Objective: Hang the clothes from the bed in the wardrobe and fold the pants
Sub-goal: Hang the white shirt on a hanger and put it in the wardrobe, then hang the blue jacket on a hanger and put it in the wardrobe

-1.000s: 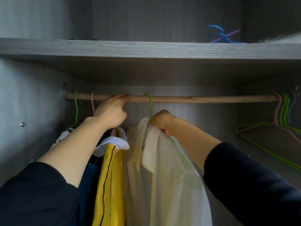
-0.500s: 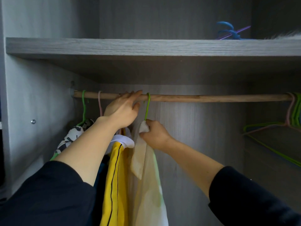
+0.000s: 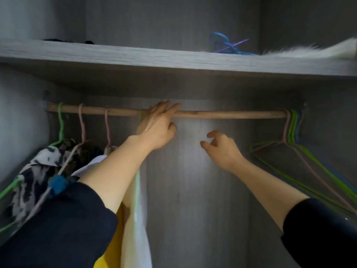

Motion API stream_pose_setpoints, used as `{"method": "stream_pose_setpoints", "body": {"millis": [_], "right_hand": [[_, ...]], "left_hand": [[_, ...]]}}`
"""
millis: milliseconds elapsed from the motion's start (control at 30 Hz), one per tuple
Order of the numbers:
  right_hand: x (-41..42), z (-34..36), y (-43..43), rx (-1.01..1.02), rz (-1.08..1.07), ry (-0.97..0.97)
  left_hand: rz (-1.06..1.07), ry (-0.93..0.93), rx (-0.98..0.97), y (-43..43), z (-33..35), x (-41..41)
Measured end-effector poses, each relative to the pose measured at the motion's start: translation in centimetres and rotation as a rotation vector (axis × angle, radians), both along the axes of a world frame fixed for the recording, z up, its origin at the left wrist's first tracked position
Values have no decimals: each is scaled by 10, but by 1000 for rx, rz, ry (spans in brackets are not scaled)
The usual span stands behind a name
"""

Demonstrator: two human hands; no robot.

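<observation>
the cream garment (image 3: 134, 225) hangs from the wooden rod (image 3: 231, 114), directly under the left hand (image 3: 156, 130), its long axis straight down. the left hand lays straight fingers on the rod. the right hand (image 3: 224, 151) is below the rod, loosely curled, holding nothing. the rod runs free from there to the empty hangers (image 3: 289, 130) at the right end; a shelf (image 3: 135, 57) is close above.

One view only, taken by a head-worn wide-angle camera. The wardrobe (image 3: 193, 190) interior is faced head-on at close range. The wooden rail (image 3: 231, 114) is framed across mid-picture; the shelf (image 3: 135, 57) above it is seen from slightly below, its underside exposed.
</observation>
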State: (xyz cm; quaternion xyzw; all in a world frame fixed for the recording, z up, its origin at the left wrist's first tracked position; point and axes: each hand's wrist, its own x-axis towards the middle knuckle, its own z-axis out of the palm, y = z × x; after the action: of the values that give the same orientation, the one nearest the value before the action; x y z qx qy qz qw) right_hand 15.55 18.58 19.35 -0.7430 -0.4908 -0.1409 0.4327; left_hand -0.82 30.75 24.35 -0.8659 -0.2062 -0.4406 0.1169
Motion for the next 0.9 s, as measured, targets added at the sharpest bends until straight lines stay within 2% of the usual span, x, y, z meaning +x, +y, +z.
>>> {"method": "stream_pose_setpoints", "body": {"millis": [233,400,533,633,767,800,900], "right_hand": [[81,6,-93,-111,-506,-381],[120,-3,-128,-366,-780,-470],[130,-10,-124,-421,-836,-495],[131,-9,-115,-411,-810,-426],[127,4,-102,-124,-588,32],[124,8,-98,-64,-545,93],[114,17,-88,42,-494,88]], "left_hand": [[14,34,-94,-10,-4,71],[43,-85,-50,-9,-13,88],[47,-117,-35,-9,-16,88],[42,-123,-18,-9,-18,87],[29,-133,-20,-9,-18,87],[28,-131,-22,-9,-18,88],[20,-139,-27,-8,-17,88]]}}
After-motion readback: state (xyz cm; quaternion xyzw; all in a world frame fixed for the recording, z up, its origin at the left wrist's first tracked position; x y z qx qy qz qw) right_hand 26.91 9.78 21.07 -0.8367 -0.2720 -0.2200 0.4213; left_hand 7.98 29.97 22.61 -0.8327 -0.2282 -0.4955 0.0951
